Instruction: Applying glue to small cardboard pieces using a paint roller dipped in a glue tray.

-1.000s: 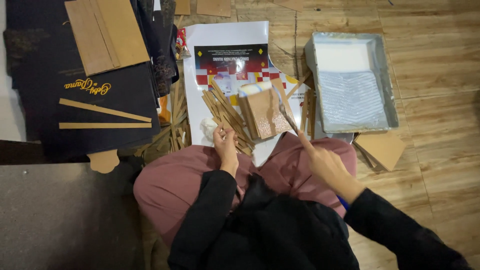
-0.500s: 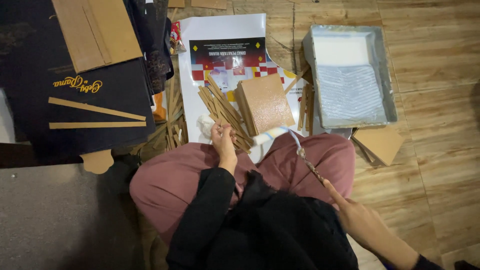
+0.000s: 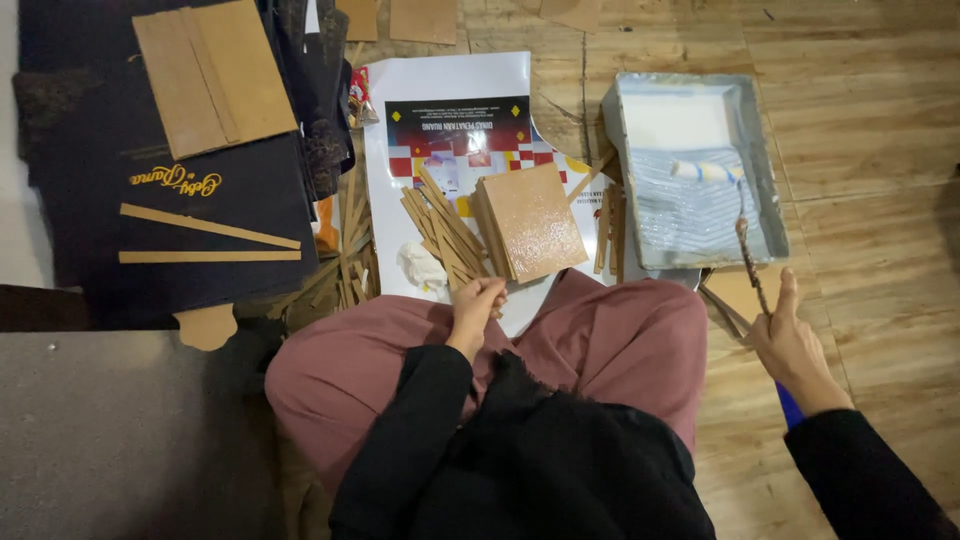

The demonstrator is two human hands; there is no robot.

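I sit cross-legged on a wooden floor. My left hand [image 3: 478,302] is closed on the near ends of a bundle of thin brown cardboard strips [image 3: 443,228], which fan out over a white printed sheet [image 3: 450,78]. A stack of glossy brown boards [image 3: 530,220] lies just right of the strips. My right hand [image 3: 790,345] grips the blue handle of a small paint roller [image 3: 705,172]. The roller's white sleeve rests in a grey tray [image 3: 775,205] holding white liquid. Its thin rod runs back from the tray to my hand.
A large dark sheet with gold script [image 3: 200,190] lies at the left with a folded cardboard piece [image 3: 215,75] and two long strips on it. More strips lie by my left knee. A crumpled white cloth [image 3: 420,265] sits near my left hand. Cardboard offcuts lie beside the tray.
My right hand has swung from above the brown boards out to the right, and the roller now lies in the tray. My left hand has stayed on the strips.
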